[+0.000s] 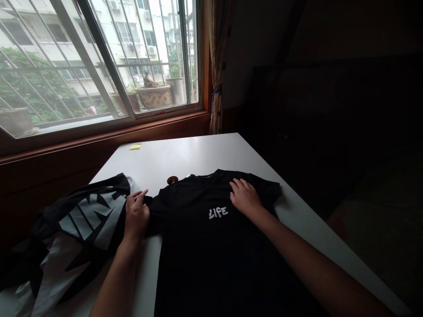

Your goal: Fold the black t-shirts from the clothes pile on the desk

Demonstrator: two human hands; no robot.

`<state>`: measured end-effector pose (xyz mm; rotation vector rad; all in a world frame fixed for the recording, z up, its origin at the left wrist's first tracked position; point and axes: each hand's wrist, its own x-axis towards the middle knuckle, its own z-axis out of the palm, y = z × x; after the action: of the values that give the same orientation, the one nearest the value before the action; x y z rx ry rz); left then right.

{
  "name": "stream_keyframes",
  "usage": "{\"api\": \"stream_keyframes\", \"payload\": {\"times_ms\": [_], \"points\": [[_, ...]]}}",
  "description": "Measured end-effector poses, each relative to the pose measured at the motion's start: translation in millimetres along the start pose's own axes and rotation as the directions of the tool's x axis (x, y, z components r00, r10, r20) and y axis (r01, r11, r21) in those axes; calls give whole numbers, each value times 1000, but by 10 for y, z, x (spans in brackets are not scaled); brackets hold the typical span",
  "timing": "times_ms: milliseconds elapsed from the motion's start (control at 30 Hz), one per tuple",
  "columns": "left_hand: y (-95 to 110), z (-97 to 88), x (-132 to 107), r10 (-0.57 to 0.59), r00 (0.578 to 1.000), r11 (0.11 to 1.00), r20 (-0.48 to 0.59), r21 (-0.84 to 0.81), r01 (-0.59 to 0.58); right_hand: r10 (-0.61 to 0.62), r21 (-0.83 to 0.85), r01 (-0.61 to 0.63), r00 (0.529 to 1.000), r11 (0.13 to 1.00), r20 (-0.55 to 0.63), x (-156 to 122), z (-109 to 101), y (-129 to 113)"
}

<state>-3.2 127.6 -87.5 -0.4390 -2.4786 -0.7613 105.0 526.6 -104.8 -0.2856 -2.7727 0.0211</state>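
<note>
A black T-shirt (pixel 205 246) with white "LIFE" lettering lies spread flat, front up, on a white table (pixel 198 154). My right hand (pixel 245 197) rests palm down on its upper chest, near the right shoulder, fingers stretched out. My left hand (pixel 135 213) lies at the shirt's left sleeve edge with the fingers curled; it seems to pinch the sleeve cloth. Left of it sits a crumpled dark garment (pixel 82 220) with large pale lettering.
A small yellow pad (pixel 135 146) lies at the table's far left corner. A small round brown object (pixel 172 179) sits by the shirt's collar. A barred window with plant pots (pixel 153 94) is behind; dark furniture stands to the right.
</note>
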Motion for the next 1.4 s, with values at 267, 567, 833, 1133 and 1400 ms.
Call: {"api": "stream_keyframes", "payload": {"times_ms": [267, 567, 833, 1133, 1400], "points": [[-97, 68, -89, 83, 996, 988, -25, 132, -79, -395, 298, 362, 917, 884, 60, 101, -86, -1299], [-44, 45, -118, 82, 997, 966, 13, 245, -83, -536, 429, 449, 838, 784, 101, 317, 306, -2143], [58, 24, -129, -18, 994, 935, 108, 354, -22, -510, 380, 455, 858, 806, 55, 432, 424, -1946], [222, -59, -128, -40, 994, 901, 98, 434, -7, -204, 313, 228, 973, 922, -110, 725, 377, -677], [653, 323, 202, 266, 891, 910, 367, 209, -358, -167, 276, 181, 983, 944, -72, 752, 465, 31]]}}
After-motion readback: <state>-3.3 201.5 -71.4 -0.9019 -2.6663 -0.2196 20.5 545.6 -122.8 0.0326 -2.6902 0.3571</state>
